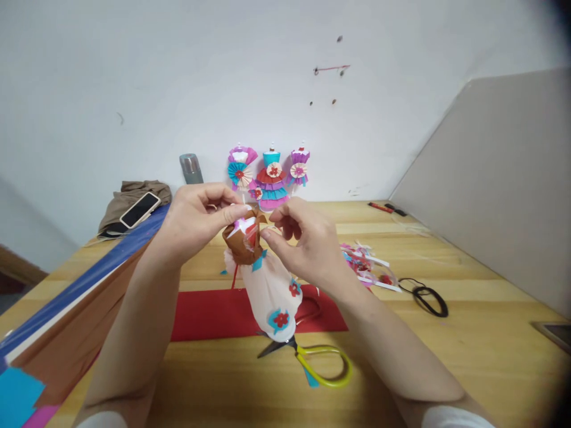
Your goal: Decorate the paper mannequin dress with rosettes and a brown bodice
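Observation:
A small dress form wears a brown top (245,246) and a long white skirt (265,285) with red and blue paper flowers. My left hand (196,220) pinches the form near its neck, thumb and forefinger closed. At the top's right edge, my right hand (303,238) has thumb and fingertips close together; what they grip is too small to make out. The skirt's lower end lies over a red paper strip (205,315) and reaches the yellow-handled scissors (323,362), whose blades are partly covered.
Three decorated dress forms (272,172) stand by the wall, near a metal flask (191,169). A phone (140,210) rests on brown cloth at left, above coloured paper sheets (75,327). Paper scraps (368,267) and a black band (430,301) lie at right.

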### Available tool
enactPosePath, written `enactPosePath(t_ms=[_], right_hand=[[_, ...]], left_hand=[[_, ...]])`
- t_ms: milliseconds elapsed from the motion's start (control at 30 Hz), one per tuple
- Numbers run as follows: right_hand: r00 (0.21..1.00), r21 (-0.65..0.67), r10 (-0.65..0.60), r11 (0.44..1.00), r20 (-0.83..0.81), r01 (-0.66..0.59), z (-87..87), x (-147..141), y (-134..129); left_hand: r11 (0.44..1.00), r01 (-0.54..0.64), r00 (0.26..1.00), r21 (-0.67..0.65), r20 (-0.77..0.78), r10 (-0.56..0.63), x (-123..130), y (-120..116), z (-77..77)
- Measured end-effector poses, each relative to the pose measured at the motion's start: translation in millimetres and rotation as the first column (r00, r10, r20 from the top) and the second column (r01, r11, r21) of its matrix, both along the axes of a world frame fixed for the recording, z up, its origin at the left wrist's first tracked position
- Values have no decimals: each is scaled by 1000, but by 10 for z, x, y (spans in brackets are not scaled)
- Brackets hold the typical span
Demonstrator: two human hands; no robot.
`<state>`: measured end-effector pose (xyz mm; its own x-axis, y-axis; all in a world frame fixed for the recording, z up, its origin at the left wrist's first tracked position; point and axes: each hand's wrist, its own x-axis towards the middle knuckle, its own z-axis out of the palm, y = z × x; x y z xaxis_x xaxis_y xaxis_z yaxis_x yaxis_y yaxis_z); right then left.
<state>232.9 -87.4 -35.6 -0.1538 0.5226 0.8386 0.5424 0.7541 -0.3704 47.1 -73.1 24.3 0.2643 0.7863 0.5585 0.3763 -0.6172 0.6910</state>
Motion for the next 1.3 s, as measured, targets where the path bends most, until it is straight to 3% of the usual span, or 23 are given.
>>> enactPosePath(t_ms=[267,700,1300], right_hand=[[1000,53,4,999,-25,-3,-19,-17,12],[996,-93,73,993,-53,-78,-2,-54,-64],[997,-100,77,992,-30,-79,-3,-5,-73]], left_hand=[[999,-19,1000,34,-22,20,-19,-30,9],[999,-44,997,-5,-56,44,-36,7,-18],[998,-7,1000,-65,-13,6,-119,40,-71]])
